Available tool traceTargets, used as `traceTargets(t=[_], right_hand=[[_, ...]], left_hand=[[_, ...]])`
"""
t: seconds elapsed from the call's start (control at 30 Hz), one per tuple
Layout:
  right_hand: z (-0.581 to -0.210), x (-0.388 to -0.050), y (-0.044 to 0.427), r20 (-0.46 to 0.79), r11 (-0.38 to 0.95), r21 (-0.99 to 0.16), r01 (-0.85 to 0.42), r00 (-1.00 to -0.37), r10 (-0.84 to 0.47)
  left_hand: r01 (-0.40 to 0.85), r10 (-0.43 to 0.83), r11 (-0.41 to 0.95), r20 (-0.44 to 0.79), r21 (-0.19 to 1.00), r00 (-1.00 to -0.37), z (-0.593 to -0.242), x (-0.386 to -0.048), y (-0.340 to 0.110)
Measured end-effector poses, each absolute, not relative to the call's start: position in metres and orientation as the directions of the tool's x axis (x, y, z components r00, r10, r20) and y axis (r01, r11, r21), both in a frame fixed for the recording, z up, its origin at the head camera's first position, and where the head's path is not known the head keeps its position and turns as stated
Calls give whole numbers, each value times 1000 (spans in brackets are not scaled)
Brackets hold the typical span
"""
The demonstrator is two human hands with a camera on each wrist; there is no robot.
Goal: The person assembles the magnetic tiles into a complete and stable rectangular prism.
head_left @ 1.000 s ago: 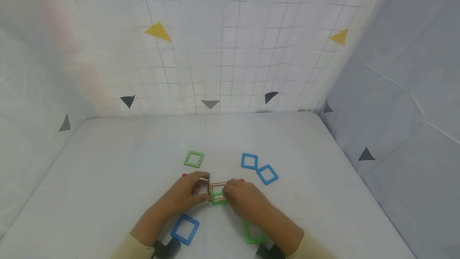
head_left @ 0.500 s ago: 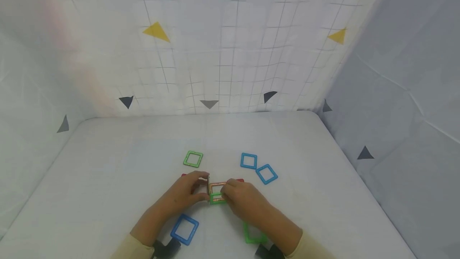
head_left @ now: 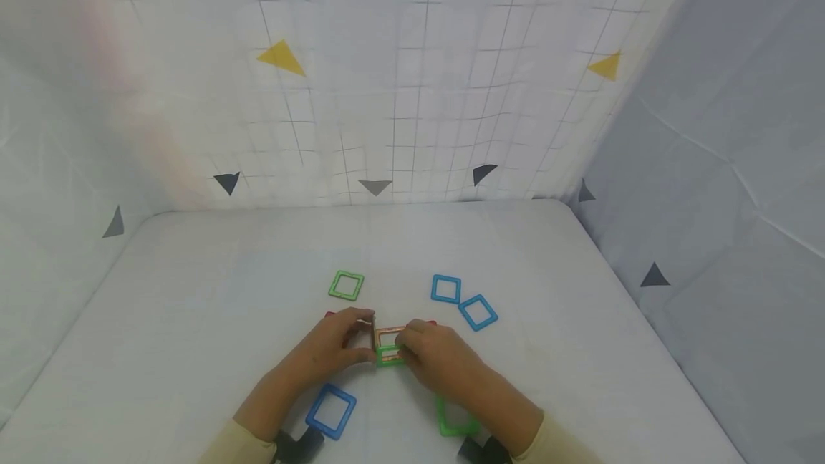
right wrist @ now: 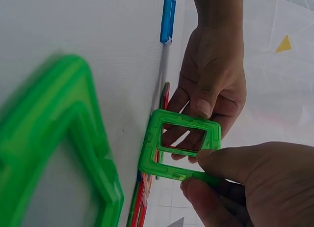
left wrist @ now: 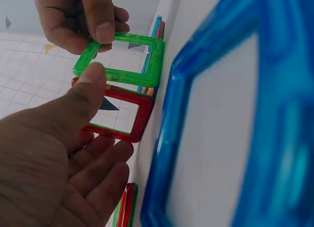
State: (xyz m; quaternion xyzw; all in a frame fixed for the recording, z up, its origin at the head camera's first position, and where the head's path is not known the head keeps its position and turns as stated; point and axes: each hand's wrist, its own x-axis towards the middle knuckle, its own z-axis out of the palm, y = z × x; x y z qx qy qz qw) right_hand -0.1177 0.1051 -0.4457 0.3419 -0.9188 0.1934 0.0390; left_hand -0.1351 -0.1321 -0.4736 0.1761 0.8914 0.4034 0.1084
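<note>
A gridded sheet [head_left: 361,113] hangs well beyond the held green tile [right wrist: 153,141], and the white table [head_left: 193,292] spreads around it. The left hand [head_left: 334,342] is left of that tile, thumb and curled fingers gripping a red tile [left wrist: 142,119]. The right hand [head_left: 441,356] is on its right, pinching it upright between thumb and finger. The red tile stands on edge just beside its left end; whether they touch is hard to tell. An orange tile [head_left: 390,329] shows just behind it. Beyond it to the right lie two blue tiles [head_left: 445,300], close together; beyond it to the left, the far green tile [head_left: 342,297]. Nearer the person are a darker blue tile [head_left: 317,402] on its left and the near green tile [head_left: 459,432] on its right.
</note>
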Motion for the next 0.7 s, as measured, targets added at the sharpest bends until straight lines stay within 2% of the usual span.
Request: traceTargets(t=[0.4, 0.7], right_hand=[[-441, -124, 112, 117, 710, -366, -601, -787, -606], [-442, -125, 113, 128, 676, -357, -645, -751, -648]], left_hand=[[209, 371, 669, -77, 713, -925, -475, -135, -125], [195, 373, 658, -89, 727, -924, -474, -134, -126]])
